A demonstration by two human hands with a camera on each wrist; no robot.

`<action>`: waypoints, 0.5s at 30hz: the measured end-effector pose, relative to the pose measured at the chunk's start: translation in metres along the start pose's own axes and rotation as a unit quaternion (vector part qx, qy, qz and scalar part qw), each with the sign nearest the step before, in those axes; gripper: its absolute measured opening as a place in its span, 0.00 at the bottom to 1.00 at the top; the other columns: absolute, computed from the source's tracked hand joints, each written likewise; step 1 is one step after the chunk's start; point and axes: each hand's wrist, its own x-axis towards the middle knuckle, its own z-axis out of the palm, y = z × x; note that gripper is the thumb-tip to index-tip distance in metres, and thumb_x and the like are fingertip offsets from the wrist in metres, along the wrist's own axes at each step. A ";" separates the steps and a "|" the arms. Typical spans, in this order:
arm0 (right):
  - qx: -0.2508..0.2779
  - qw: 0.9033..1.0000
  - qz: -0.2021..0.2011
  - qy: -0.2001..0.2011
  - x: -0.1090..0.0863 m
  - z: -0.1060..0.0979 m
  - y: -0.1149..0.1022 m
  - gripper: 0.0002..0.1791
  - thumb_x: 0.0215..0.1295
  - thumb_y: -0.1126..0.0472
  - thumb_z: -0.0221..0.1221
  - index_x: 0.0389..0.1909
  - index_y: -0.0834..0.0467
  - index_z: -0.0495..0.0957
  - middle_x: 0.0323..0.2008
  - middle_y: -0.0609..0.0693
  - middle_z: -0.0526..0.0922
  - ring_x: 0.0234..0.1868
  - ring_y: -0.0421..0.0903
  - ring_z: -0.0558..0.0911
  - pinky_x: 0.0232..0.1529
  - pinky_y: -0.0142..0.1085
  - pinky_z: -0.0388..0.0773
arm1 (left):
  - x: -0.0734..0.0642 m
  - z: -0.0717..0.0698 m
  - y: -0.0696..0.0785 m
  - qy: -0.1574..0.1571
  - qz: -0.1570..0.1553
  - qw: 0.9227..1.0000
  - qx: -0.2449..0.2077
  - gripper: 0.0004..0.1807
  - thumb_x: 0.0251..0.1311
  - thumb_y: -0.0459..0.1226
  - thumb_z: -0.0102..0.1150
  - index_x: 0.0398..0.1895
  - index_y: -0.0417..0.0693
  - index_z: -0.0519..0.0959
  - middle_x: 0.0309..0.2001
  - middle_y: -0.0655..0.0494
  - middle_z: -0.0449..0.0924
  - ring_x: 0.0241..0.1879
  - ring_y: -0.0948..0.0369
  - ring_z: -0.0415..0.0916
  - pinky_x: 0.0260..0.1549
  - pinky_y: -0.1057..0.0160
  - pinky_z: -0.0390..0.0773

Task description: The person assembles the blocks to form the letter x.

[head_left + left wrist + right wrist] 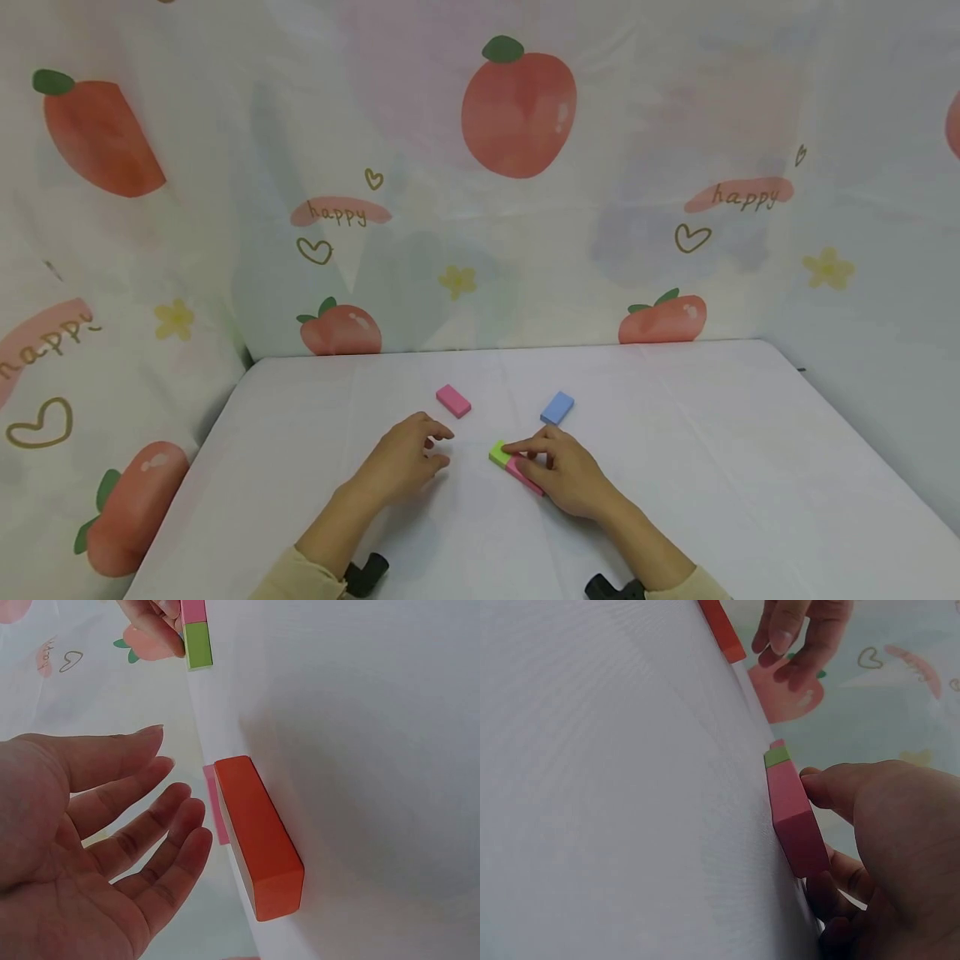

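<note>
My right hand (pixel 572 477) holds a pink block (pixel 527 482) between thumb and fingers. The near block lies end to end with a lime-green block (pixel 497 454), and the index fingertip reaches onto the green one. In the right wrist view the thumb is against one long side of the pink block (pixel 791 796). My left hand (pixel 405 460) hovers over the table with fingers loosely bent and nothing in them. Beside it, in the left wrist view, an orange block (pixel 259 832) stands apart from the fingertips; in the head view the hand hides it.
Another pink block (pixel 453 401) lies farther back, ahead of the left hand. A blue block (pixel 557 407) sits just beyond the right hand. The white-covered table (pixel 712 433) ends at a fruit-printed cloth (pixel 525 267) behind and at the sides.
</note>
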 end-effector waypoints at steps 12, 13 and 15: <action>0.000 1.000 -0.001 -0.003 0.000 0.000 0.002 0.14 0.69 0.56 0.66 0.51 0.34 0.88 0.38 0.36 0.76 0.32 0.38 0.71 0.30 0.31 0.67 | -0.001 -0.003 -0.012 0.005 -0.007 1.000 0.009 0.14 0.59 0.36 0.72 0.49 0.48 0.87 0.44 0.55 0.80 0.46 0.57 0.79 0.50 0.52 0.81; 0.001 1.000 -0.001 -0.004 0.000 0.000 0.002 0.14 0.70 0.56 0.66 0.51 0.34 0.87 0.38 0.36 0.76 0.32 0.38 0.71 0.31 0.31 0.67 | -0.001 -0.003 -0.013 0.006 -0.006 1.000 0.011 0.14 0.59 0.36 0.73 0.48 0.48 0.87 0.44 0.56 0.80 0.46 0.57 0.79 0.50 0.52 0.81; 0.004 1.000 0.000 -0.005 0.000 0.000 0.002 0.14 0.70 0.56 0.66 0.51 0.35 0.88 0.38 0.36 0.76 0.32 0.39 0.71 0.30 0.31 0.67 | -0.002 -0.003 -0.014 0.010 -0.002 1.000 0.016 0.14 0.58 0.36 0.74 0.47 0.48 0.87 0.43 0.56 0.80 0.45 0.58 0.79 0.49 0.52 0.81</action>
